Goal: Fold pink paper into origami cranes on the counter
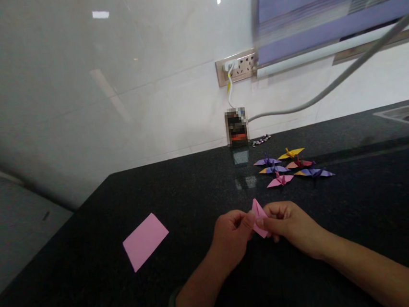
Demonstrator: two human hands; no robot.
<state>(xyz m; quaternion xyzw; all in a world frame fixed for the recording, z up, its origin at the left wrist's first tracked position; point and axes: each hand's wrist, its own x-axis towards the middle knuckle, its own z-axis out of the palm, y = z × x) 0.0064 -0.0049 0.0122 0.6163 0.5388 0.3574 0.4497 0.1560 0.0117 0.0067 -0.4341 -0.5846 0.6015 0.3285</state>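
A small folded pink paper piece [258, 214] is pinched between both hands just above the black countertop [94, 289]. My left hand [233, 235] grips its left side with curled fingers. My right hand [291, 225] holds its right side, thumb and fingers pressed together. A flat pink paper sheet [145, 240] lies on the counter to the left of my left hand. Several finished paper cranes [289, 167] in purple, yellow, pink and red sit farther back on the counter, beyond my right hand.
A small dark box [237, 127] stands against the white wall, beside a short string of beads [261, 141]. A wall socket [236, 67] holds a plug with a white cable. A sink edge [403, 112] shows at far right. A grey cable [328, 88] crosses the wall.
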